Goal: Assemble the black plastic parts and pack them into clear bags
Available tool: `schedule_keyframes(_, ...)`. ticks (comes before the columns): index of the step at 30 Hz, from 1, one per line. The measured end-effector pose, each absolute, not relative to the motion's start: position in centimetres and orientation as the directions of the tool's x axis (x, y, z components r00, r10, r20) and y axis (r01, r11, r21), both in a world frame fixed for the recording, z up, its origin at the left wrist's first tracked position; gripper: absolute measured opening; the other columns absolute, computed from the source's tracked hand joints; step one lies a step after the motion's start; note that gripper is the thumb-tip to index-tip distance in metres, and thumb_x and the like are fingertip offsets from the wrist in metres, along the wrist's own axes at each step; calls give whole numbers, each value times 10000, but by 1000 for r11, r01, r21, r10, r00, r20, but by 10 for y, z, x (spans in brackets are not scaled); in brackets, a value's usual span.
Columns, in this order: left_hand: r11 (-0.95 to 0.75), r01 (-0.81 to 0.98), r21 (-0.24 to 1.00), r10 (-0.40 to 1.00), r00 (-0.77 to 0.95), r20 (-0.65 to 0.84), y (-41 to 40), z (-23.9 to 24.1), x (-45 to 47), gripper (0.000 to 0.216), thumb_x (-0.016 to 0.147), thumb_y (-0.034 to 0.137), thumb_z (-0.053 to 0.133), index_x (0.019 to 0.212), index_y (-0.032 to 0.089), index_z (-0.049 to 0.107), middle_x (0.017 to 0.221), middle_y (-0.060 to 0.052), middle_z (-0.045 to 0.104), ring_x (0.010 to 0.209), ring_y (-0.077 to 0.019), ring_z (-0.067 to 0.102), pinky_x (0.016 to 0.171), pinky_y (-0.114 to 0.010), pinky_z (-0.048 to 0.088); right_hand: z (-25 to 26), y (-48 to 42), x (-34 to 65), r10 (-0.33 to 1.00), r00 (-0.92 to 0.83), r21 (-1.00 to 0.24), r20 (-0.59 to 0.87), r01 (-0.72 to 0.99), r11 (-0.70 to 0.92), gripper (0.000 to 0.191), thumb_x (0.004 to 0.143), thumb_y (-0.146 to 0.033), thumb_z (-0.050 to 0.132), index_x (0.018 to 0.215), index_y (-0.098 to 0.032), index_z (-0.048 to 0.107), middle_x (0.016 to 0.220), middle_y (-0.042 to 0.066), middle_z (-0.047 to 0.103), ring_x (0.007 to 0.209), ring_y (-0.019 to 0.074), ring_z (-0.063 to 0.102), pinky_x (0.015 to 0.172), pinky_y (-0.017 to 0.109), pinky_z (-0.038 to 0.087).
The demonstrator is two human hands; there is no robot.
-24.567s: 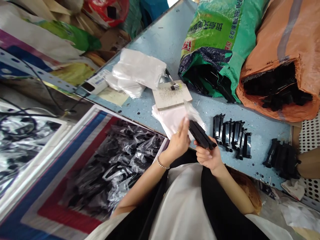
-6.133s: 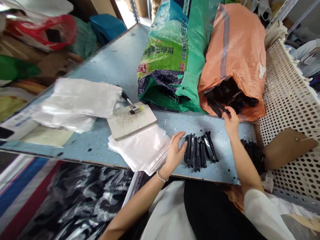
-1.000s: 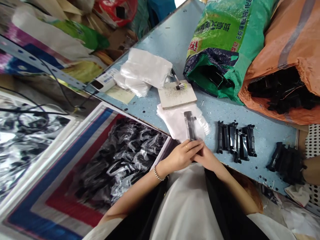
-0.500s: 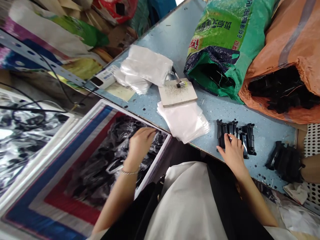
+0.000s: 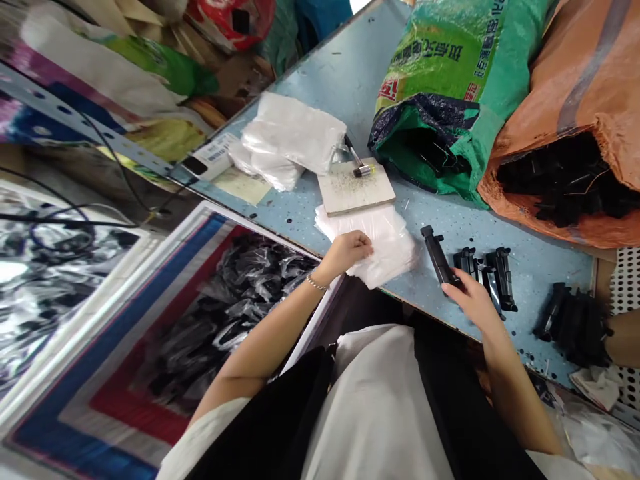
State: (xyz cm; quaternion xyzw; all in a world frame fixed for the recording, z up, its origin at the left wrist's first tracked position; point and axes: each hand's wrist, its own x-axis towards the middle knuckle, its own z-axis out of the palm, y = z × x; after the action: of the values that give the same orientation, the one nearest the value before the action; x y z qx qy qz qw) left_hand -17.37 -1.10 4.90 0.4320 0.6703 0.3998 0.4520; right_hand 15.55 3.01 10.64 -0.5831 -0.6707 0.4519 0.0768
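Note:
My right hand (image 5: 473,299) grips one end of a black plastic part (image 5: 436,250), a narrow bar with small tabs that slants up and left over the table. Close beside that hand, several similar black parts (image 5: 501,277) lie in a row. My left hand (image 5: 347,252) is over a stack of thin clear plastic bags (image 5: 390,257), its fingers curled and pressed together. Whether a bag edge is pinched between them cannot be seen. On the top end of the stack rests a flat pale board (image 5: 356,190), with a black and silver pen-like tool (image 5: 361,169) on it.
More plastic bags (image 5: 295,130) lie behind the board. A green sack (image 5: 450,100) and an orange sack (image 5: 565,127) of black parts stand at the back right. Another dark pile (image 5: 573,323) sits right. Below left, a striped-lined box (image 5: 117,393) holds bagged black pieces.
My left hand has moved from over the box's edge rightward to the bag stack. My right hand has taken the leftmost black part out of the row and swung it up.

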Motion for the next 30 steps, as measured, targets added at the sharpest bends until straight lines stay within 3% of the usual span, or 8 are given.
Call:
schedule_keyframes(2, 286, 103, 953, 938, -232, -256, -10, 45, -173, 135, 763, 207, 692, 815, 185, 569, 676, 18, 669, 628, -147, 645, 565, -233, 465, 104, 20, 153, 746, -459, -872, -483, 330, -361, 522, 792, -563, 715, 1171, -204, 710, 871, 53, 733, 693, 184, 617, 641, 307, 485)
schedule_keyframes(5, 226, 187, 956, 958, -218, -184, -11, 39, -170, 53, 794, 165, 600, 842, 168, 625, 753, -13, 721, 704, -158, 689, 639, -259, 542, 87, -6, 130, 508, -699, -678, -504, -44, -734, 446, 739, -553, 780, 935, -155, 734, 784, 62, 721, 589, 128, 546, 556, 265, 439)
schedule_keyframes(10, -41, 577, 816, 971, -168, 168, -23, 40, -176, 348, 926, 128, 475, 1187, 148, 705, 1251, -122, 724, 1168, -231, 693, 1045, -419, 569, 52, -26, 99, 281, -779, -200, -561, -202, -959, 454, 859, -465, 721, 1103, -83, 701, 755, 27, 655, 571, 82, 477, 510, 202, 423)
schedule_keyframes(14, -349, 731, 587, 897, 79, 435, -49, 55, -154, 482, 996, 74, 398, 1450, 160, 536, 1436, -156, 622, 1324, -234, 618, 1113, -417, 540, 47, -22, 93, 252, -821, -70, -512, -253, -965, 449, 897, -466, 676, 1118, -75, 677, 770, 23, 628, 570, 82, 455, 490, 201, 425)
schedule_keyframes(20, -590, 601, 539, 799, 339, 497, -85, 77, -103, 651, 983, 44, 426, 1605, 177, 288, 1430, -187, 600, 1310, -243, 622, 1057, -399, 582, 63, -28, 83, 545, -621, -405, -563, -367, -837, 229, 795, -352, 828, 875, -183, 696, 772, -9, 675, 684, 105, 578, 621, 207, 506)
schedule_keyframes(22, -561, 576, 595, 820, 288, 494, -91, 77, -100, 650, 956, 16, 418, 1582, 171, 332, 1427, -196, 577, 1355, -250, 584, 1068, -410, 577, 71, -33, 82, 590, -590, -463, -551, -372, -805, 230, 792, -348, 831, 906, -184, 717, 801, 0, 691, 693, 107, 577, 616, 209, 494)
schedule_keyframes(27, -367, 631, 684, 870, -28, 493, -98, 66, -109, 422, 919, -15, 456, 1226, 222, 623, 1389, -140, 558, 1125, -193, 679, 935, -377, 621, 83, -39, 83, 508, -694, -278, -510, -426, -861, 472, 804, -553, 753, 1048, -150, 721, 818, 32, 685, 584, 92, 428, 536, 231, 438)
schedule_keyframes(30, -231, 744, 627, 882, -112, 457, -98, 64, -112, 505, 924, -22, 419, 1340, 214, 583, 1436, -164, 549, 1209, -243, 649, 998, -441, 594, 82, -39, 80, 590, -630, -429, -506, -409, -805, 426, 818, -553, 740, 983, -162, 707, 851, 61, 696, 615, 115, 459, 553, 264, 440)
